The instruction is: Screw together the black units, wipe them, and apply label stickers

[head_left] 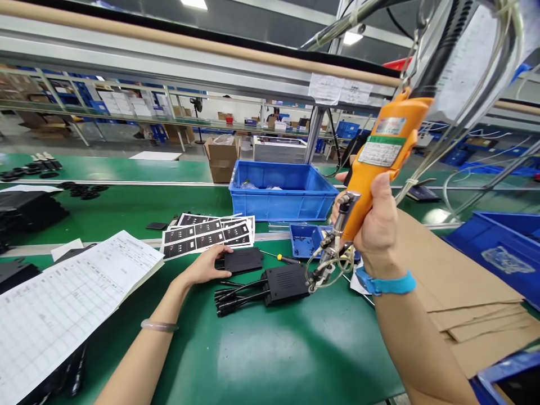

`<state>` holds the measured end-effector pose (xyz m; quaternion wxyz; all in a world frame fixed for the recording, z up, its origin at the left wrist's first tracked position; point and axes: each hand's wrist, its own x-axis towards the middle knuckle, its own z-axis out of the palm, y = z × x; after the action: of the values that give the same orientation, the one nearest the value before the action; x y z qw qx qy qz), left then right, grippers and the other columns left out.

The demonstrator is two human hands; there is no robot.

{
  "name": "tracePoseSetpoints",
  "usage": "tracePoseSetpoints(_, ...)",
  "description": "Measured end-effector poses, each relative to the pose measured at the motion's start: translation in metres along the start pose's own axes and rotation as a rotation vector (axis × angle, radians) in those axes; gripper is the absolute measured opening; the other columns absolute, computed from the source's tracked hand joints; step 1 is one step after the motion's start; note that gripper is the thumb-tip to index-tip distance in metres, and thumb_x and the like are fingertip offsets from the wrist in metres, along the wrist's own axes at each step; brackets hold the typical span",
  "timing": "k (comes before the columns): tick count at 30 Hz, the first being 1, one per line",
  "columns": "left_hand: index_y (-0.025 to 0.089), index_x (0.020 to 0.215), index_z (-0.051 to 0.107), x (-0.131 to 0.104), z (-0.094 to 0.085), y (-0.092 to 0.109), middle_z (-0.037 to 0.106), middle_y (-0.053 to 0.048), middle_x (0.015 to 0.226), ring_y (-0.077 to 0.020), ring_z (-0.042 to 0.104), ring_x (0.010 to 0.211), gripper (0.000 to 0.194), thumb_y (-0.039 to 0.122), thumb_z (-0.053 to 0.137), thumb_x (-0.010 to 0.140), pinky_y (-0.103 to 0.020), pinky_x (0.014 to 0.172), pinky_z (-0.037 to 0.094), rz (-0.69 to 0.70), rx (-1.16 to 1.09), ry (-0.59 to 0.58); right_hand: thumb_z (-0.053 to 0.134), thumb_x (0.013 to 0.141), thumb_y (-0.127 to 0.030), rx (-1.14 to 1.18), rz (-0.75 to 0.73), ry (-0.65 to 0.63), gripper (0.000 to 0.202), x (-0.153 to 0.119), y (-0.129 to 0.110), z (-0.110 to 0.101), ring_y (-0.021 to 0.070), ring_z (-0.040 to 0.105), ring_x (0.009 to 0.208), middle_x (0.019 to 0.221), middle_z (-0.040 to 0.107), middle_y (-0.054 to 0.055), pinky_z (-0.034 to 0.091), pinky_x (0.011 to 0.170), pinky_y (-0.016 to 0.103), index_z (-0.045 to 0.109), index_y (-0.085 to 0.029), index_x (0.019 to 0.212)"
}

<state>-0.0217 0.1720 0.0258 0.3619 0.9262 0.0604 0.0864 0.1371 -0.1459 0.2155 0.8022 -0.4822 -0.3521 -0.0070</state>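
Head view: right hand closed round the orange electric screwdriver, thumb on the near side, other fingers mostly hidden behind the body. Label print too small to read. Metal nose fittings and looped clear tubing cover the bit; can't tell if it touches the ribbed black plastic box below, at that box's right end. Top of the driver hangs off a metal hook, with a black ridged hose beside it.

Left hand pinches the left end of the flat black case, thumb and fingers on opposite edges; that end is partly covered by my fingers. Case lies on the glossy green bench, just behind the ribbed box. Thick black cables run left from the box, connector ends bunched.

Yellow-and-black screwdriver beyond the box, near the small blue tray of tiny dark parts. Black-and-white printed label sheets behind the case. Big smooth-walled blue bin farther back, contents hard to make out. Flat brown cardboard at right, paper forms at left, cut off by the frame.
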Motion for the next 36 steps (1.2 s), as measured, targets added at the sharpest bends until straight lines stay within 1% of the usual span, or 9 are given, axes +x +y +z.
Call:
tracePoseSetpoints(2,0.02,0.119,0.059,0.001,0.0,0.005,0.06,-0.011,0.124,-0.0322,0.057,0.116,0.062,0.042,0.078,0.065,-0.047,0.101,0.046,0.002,0.063,-0.005,0.048,0.089,-0.062,-0.016,0.004,-0.001,0.047,0.001,0.0,-0.001,0.0124,0.046,0.041,0.056,0.053,0.0,0.036,0.038,0.028,0.07,-0.021,0.097)
tracePoseSetpoints(4,0.02,0.124,0.058,0.003,0.001,0.018,0.056,-0.014,0.13,-0.0359,0.052,0.122,0.063,0.046,0.076,0.069,-0.052,0.103,0.042,0.017,0.112,0.007,0.046,0.089,-0.066,-0.048,0.027,0.009,0.05,0.001,0.001,0.0,0.0116,0.044,0.039,0.054,0.051,-0.002,0.035,0.035,0.026,0.07,-0.022,0.098)
tracePoseSetpoints(7,0.025,0.13,0.057,0.002,0.006,0.054,0.052,-0.011,0.137,-0.0323,0.049,0.127,0.053,0.051,0.064,0.084,-0.047,0.108,0.038,0.106,0.129,-0.011,0.046,0.086,-0.071,-0.101,0.048,0.033,0.054,-0.001,0.004,0.0,0.0109,0.045,0.04,0.056,0.05,-0.003,0.038,0.035,0.024,0.069,-0.024,0.103)
tracePoseSetpoints(9,0.03,0.132,0.056,-0.001,0.016,0.084,0.051,-0.009,0.14,-0.0294,0.049,0.128,0.052,0.055,0.061,0.086,-0.042,0.108,0.039,0.193,0.134,-0.076,0.047,0.085,-0.072,-0.116,0.045,0.036,0.055,-0.003,0.008,0.0,0.0105,0.047,0.041,0.059,0.051,-0.004,0.04,0.036,0.024,0.068,-0.024,0.105)
tracePoseSetpoints(11,0.032,0.135,0.053,-0.006,0.03,0.11,0.047,-0.01,0.145,-0.031,0.047,0.131,0.061,0.06,0.064,0.082,-0.044,0.108,0.04,0.224,0.172,-0.159,0.048,0.085,-0.071,-0.122,0.041,0.036,0.056,-0.006,0.014,0.0,0.0101,0.048,0.043,0.061,0.052,-0.003,0.042,0.038,0.023,0.067,-0.024,0.106)
tracePoseSetpoints(14,0.029,0.141,0.049,-0.013,0.054,0.131,0.041,-0.018,0.149,-0.0384,0.044,0.134,0.079,0.063,0.071,0.074,-0.05,0.106,0.042,0.195,0.296,-0.233,0.049,0.086,-0.069,-0.099,0.055,0.031,0.055,-0.012,0.021,-0.002,0.0097,0.05,0.044,0.062,0.053,-0.003,0.044,0.039,0.023,0.067,-0.022,0.108)
tracePoseSetpoints(17,0.027,0.141,0.048,-0.014,0.071,0.133,0.045,-0.02,0.144,-0.04,0.054,0.124,0.073,0.051,0.073,0.077,-0.051,0.1,0.047,0.195,0.393,-0.212,0.05,0.086,-0.068,-0.068,0.087,0.017,0.054,-0.018,0.025,-0.003,0.01,0.05,0.044,0.063,0.053,-0.003,0.045,0.039,0.023,0.065,-0.022,0.109)
tracePoseSetpoints(21,0.026,0.138,0.051,-0.012,0.076,0.127,0.051,-0.015,0.132,-0.0312,0.066,0.102,0.06,0.035,0.068,0.082,-0.043,0.091,0.053,0.23,0.369,-0.147,0.05,0.086,-0.069,-0.08,0.074,0.032,0.054,-0.019,0.027,-0.003,0.01,0.049,0.044,0.061,0.052,-0.003,0.046,0.039,0.023,0.066,-0.022,0.107)
tracePoseSetpoints(36,0.024,0.134,0.054,-0.01,0.074,0.129,0.045,-0.014,0.126,-0.0292,0.061,0.104,0.054,0.031,0.066,0.082,-0.044,0.092,0.051,0.21,0.335,-0.17,0.05,0.088,-0.066,-0.085,0.021,-0.007,0.047,-0.026,0.034,-0.005,0.0096,0.05,0.044,0.062,0.052,-0.003,0.044,0.039,0.022,0.064,-0.023,0.101)
